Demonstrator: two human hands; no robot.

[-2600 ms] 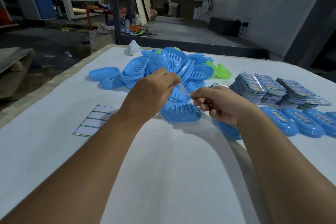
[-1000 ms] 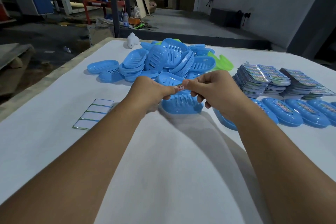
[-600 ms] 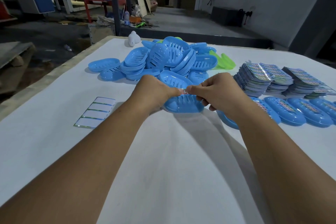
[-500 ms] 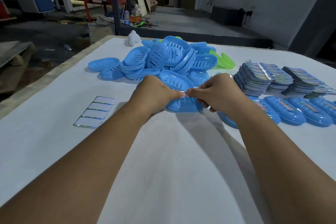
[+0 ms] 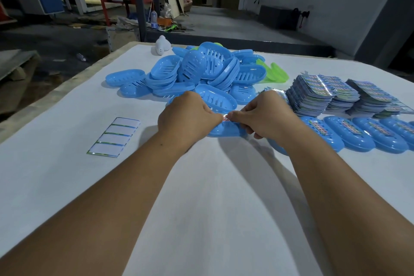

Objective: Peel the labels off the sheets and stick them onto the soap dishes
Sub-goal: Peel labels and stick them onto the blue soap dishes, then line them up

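A blue soap dish [image 5: 226, 130] lies upside down on the white table, just under both my hands. A small colourful label [image 5: 225, 118] sits on top of it, pinched at its left end by my left hand [image 5: 188, 116] and at its right end by my right hand [image 5: 262, 114]. Most of the label is hidden by my fingers. Behind them is a heap of blue soap dishes [image 5: 201, 74]. Stacks of label sheets [image 5: 313, 94] stand at the right. A row of several labelled dishes [image 5: 358, 132] lies in front of the stacks.
A used backing sheet [image 5: 114, 136] lies flat at the left of the table [image 5: 201, 208]. Green dishes [image 5: 276, 73] show behind the heap, and a white object [image 5: 161, 45] stands near the far edge. The table's left edge [image 5: 67, 83] drops to a workshop floor.
My hands came together, holding the label between them, and lowered it onto the upturned dish. In the last half second they barely moved.
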